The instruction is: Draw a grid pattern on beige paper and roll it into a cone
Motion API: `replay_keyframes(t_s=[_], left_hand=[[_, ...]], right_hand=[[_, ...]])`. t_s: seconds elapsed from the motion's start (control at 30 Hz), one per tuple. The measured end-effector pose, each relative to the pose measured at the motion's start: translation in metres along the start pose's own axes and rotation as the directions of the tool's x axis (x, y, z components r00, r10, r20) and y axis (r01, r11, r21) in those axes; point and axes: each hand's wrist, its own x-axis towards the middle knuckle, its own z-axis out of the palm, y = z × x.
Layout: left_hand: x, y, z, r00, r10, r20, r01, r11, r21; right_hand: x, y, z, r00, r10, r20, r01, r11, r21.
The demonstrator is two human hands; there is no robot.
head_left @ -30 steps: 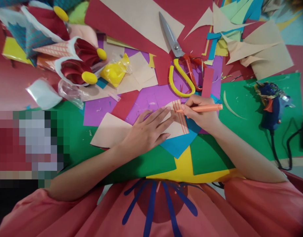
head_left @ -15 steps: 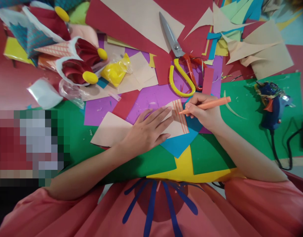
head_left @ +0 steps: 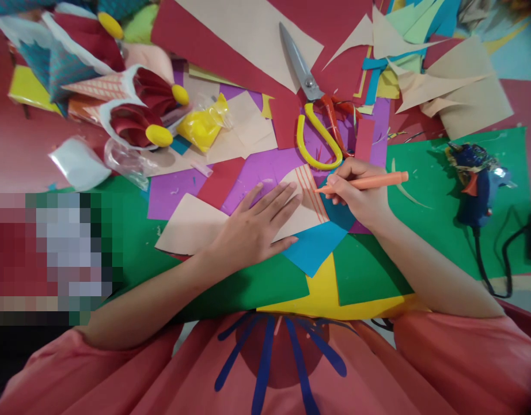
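My left hand [head_left: 257, 227] lies flat with spread fingers on a cream paper piece [head_left: 192, 223], pressing it to the work surface. Orange stripes run across the paper's right end; its middle is hidden under the hand. Pinched in my right hand [head_left: 363, 196] is an orange marker [head_left: 389, 179], its tip at the striped end of the paper. Beneath that end lies a blue sheet [head_left: 311, 253], with a purple sheet [head_left: 252, 178] behind. Scissors [head_left: 309, 86] with one yellow and one red handle rest just beyond my hands.
Several paper cones with yellow discs [head_left: 131, 124] crowd the back left, near a yellow plastic packet [head_left: 205, 124]. Paper scraps [head_left: 433, 86] pile at the back right. A blue glue gun [head_left: 477, 190] with a black cord lies on the green sheet [head_left: 425, 230] at right.
The cream paper has shifted slightly left and its striped end has tipped upward. My left fingers have spread a little. The marker tip has moved up along the stripes.
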Motion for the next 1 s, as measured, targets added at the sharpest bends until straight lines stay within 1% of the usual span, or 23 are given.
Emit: replay_keyframes(t_s=[0.1,0.23,0.3,0.6,0.77,1.0], left_hand=[[-0.0002,-0.0007,0.001,1.0,0.001,0.001,-0.001,1.0,-0.013],[-0.0009,-0.0005,0.0028,1.0,-0.003,-0.001,0.003,0.999,-0.032],[-0.001,-0.0004,0.0032,1.0,-0.006,-0.011,0.005,0.999,-0.033],[-0.0002,0.0012,0.0018,1.0,-0.018,-0.011,0.017,0.999,-0.048],[-0.0003,0.0015,0.0013,1.0,-0.03,0.01,0.031,0.997,-0.07],[-0.0004,0.0014,0.001,0.999,-0.043,0.026,0.045,0.995,-0.09]], right_hand=[[-0.0006,0.0003,-0.0006,0.999,-0.036,0.03,0.038,0.997,-0.071],[-0.0004,0.0006,-0.0011,0.987,-0.124,0.099,0.14,0.974,-0.175],[0.0,0.0006,-0.001,0.982,-0.145,0.122,0.167,0.965,-0.201],[0.0006,0.0009,0.0002,0.98,-0.146,0.137,0.17,0.967,-0.188],[0.0006,-0.0012,0.0006,0.983,-0.115,0.144,0.143,0.969,-0.201],[0.0013,-0.0011,0.0002,0.982,-0.122,0.143,0.15,0.967,-0.205]])
